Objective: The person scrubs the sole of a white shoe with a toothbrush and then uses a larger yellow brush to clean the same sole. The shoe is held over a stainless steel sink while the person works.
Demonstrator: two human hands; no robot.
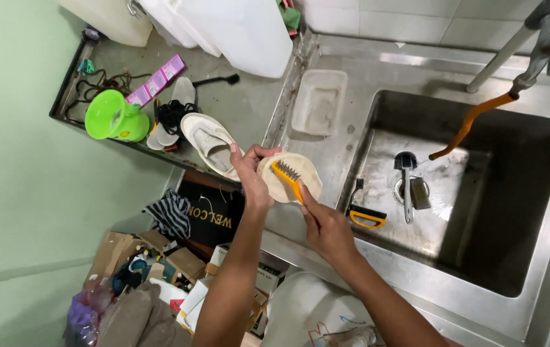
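Gripping a cream shoe (288, 177) by its edge, the left hand (252, 177) holds it sole-up over the steel table (326, 154). Across that sole lies a yellow brush (286, 177), its handle clenched in the right hand (326, 228). Right of them, what looks like another brush (406, 173) lies in the sink (513, 193).

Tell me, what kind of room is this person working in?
Probably a utility or wash area of a home. A stainless steel sink with a tap and orange hose, a cluttered counter beside it, and boxes piled on the floor suggest it.
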